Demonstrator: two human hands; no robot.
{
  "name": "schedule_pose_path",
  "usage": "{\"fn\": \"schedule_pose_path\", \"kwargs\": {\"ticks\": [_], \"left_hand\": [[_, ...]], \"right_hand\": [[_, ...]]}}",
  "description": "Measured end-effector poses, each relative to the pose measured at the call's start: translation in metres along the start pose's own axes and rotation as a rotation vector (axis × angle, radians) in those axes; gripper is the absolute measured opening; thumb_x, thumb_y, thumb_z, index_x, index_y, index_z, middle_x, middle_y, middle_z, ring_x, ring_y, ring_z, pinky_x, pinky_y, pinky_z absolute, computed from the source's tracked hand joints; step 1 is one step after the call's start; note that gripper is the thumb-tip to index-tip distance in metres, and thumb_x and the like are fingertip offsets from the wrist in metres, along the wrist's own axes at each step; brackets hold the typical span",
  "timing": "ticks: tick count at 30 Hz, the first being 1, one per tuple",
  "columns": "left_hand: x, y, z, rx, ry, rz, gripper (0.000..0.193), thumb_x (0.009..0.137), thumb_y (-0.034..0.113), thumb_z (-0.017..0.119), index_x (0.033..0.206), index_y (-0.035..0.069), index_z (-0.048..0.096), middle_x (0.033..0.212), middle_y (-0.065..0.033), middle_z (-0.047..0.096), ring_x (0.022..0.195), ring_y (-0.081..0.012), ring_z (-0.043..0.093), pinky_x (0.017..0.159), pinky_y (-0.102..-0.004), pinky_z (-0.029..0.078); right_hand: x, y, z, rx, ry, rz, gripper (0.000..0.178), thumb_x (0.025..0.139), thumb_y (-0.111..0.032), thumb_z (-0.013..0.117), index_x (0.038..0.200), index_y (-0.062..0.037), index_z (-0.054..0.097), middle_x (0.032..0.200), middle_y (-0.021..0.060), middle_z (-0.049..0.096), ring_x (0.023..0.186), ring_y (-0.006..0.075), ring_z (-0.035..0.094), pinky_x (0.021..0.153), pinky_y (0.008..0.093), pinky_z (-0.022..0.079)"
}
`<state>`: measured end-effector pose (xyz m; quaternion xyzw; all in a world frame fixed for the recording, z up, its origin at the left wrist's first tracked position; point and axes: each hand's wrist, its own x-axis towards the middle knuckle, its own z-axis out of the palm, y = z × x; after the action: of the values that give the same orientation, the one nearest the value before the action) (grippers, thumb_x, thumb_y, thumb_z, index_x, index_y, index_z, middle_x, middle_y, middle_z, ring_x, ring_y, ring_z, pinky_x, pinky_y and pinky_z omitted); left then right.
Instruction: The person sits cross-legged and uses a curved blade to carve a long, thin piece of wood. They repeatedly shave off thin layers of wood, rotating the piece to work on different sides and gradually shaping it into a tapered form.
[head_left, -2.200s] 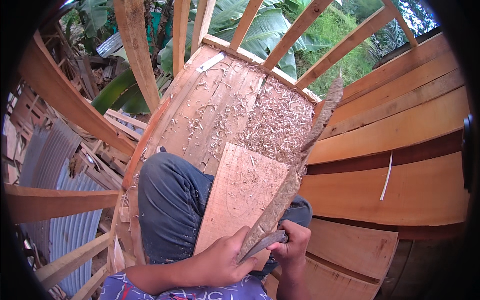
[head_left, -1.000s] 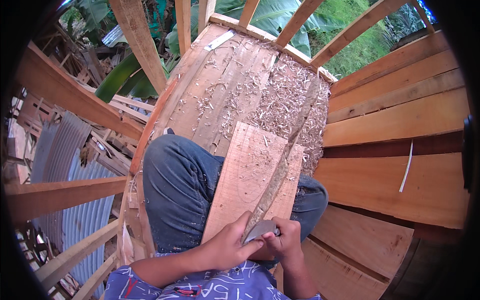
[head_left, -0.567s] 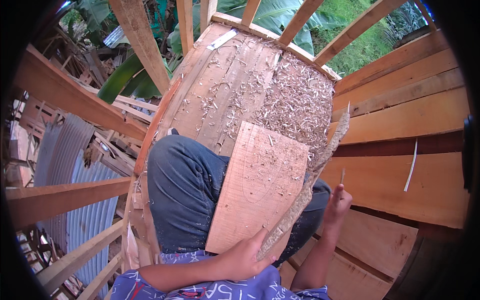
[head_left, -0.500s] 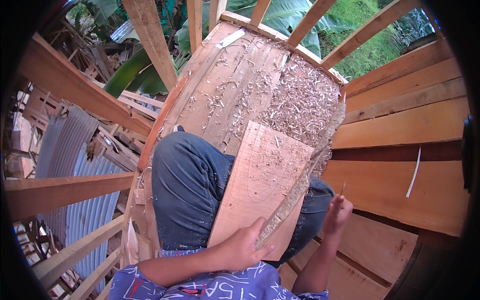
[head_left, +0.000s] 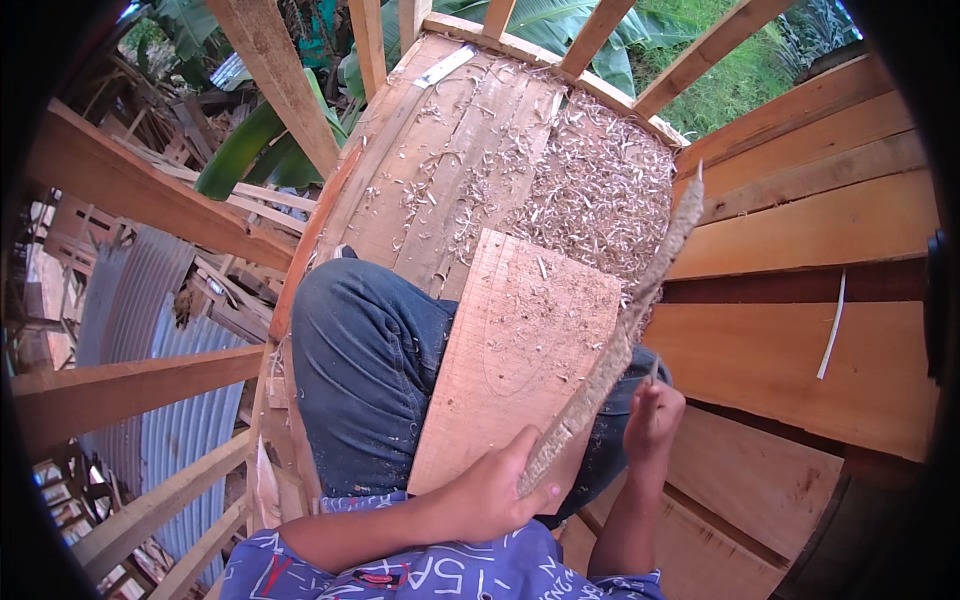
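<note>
"How far along does it look?"

"Partway, I'd judge. That left hand [head_left: 490,497] grips the near end of a long rough brown wooden strip [head_left: 590,390], slanting above the flat pinkish wooden board [head_left: 520,340]. Pale curled wood shavings [head_left: 600,190] lie heaped beyond, so much cutting seems done; the strip's face looks coarse, but how much is left I can't tell."

"Its long axis?"

"From the left hand outward and rightward, narrow tip toward the orange-brown planks [head_left: 800,345]."

"And the right hand [head_left: 655,415]?"

"Closed round a thin upright blade [head_left: 654,368], just right of the strip."
</note>
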<state>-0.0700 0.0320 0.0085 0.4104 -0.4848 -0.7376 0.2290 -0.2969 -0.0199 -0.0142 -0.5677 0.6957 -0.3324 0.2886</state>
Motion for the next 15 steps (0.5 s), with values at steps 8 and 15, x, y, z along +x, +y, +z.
{"fn": "schedule_pose_path", "kwargs": {"ticks": [8,15], "left_hand": [[0.010,0.015,-0.003,0.002,0.017,-0.018,0.039,0.089,0.014,0.058,0.116,-0.005,0.039,0.081,-0.0107,0.056,0.076,-0.0146,0.054,0.068,-0.0302,0.044],[0.014,0.001,-0.003,-0.043,0.051,-0.053,0.039,0.088,0.014,0.059,0.116,-0.005,0.039,0.076,-0.0064,0.051,0.071,-0.0130,0.050,0.065,-0.0281,0.041]], "right_hand": [[-0.021,-0.008,0.025,-0.178,-0.141,-0.282,0.079,0.065,-0.078,0.061,0.055,-0.0019,0.042,0.048,0.0131,0.041,0.042,0.0307,0.047,0.043,0.0372,0.038],[-0.005,0.011,0.036,-0.124,-0.087,-0.076,0.076,0.071,-0.075,0.059,0.055,-0.0016,0.045,0.047,0.0133,0.042,0.043,0.0308,0.049,0.043,0.0371,0.037]]}}
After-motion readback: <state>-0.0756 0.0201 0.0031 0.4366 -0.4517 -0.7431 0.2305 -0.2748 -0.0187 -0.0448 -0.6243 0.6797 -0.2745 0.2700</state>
